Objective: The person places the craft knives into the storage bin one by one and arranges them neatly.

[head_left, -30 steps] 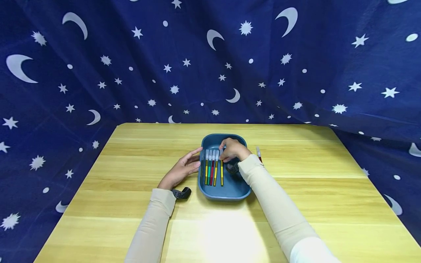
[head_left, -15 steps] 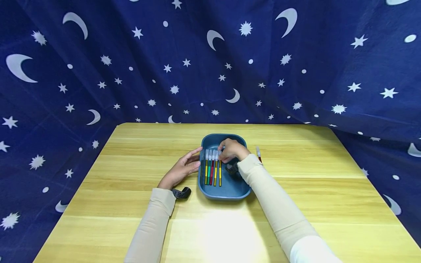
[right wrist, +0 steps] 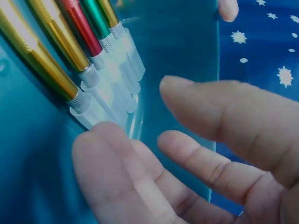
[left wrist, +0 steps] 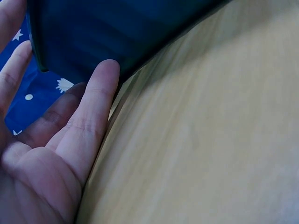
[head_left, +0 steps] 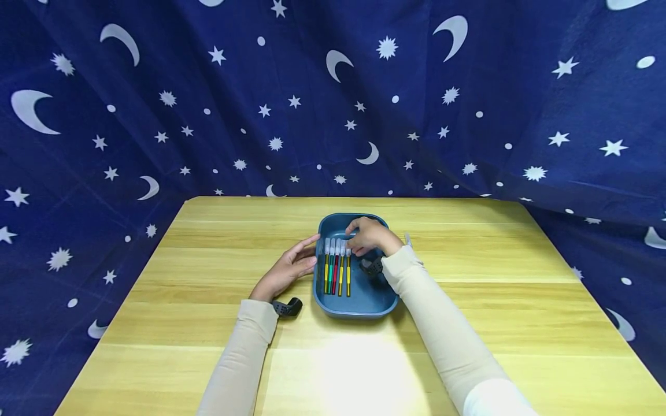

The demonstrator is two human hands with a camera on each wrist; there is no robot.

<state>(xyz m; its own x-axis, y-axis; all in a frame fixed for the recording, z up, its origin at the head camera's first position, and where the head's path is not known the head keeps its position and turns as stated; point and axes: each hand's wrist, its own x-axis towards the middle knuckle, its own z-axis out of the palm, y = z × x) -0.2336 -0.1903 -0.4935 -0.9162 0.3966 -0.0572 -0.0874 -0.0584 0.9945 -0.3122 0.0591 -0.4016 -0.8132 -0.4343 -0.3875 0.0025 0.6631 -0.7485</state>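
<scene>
Several craft knives lie side by side in a blue plastic bin (head_left: 356, 315), with clear caps toward its far end. Gold knives (right wrist: 53, 39), a red knife (right wrist: 83, 28) and a green knife (right wrist: 96, 18) make up the row. My right hand (head_left: 372, 236) is inside the bin beside the capped ends. In the right wrist view its thumb and fingers are parted and grip nothing; one fingertip (right wrist: 103, 163) overlaps the nearest cap, and contact is unclear. Straight fingers of my left hand (head_left: 283, 271) rest against the bin's left outer wall (left wrist: 117, 32).
The bin stands on a light wooden table (head_left: 208, 323). Right of it, a clear cap (head_left: 408, 238) of another knife shows, the rest hidden behind my right sleeve (head_left: 442, 323). A blue curtain (head_left: 291, 144) with moons and stars hangs behind.
The rightmost gold knife has shifted left, close to the row. My right hand has let go of it and moved slightly right. The left hand has stayed put.
</scene>
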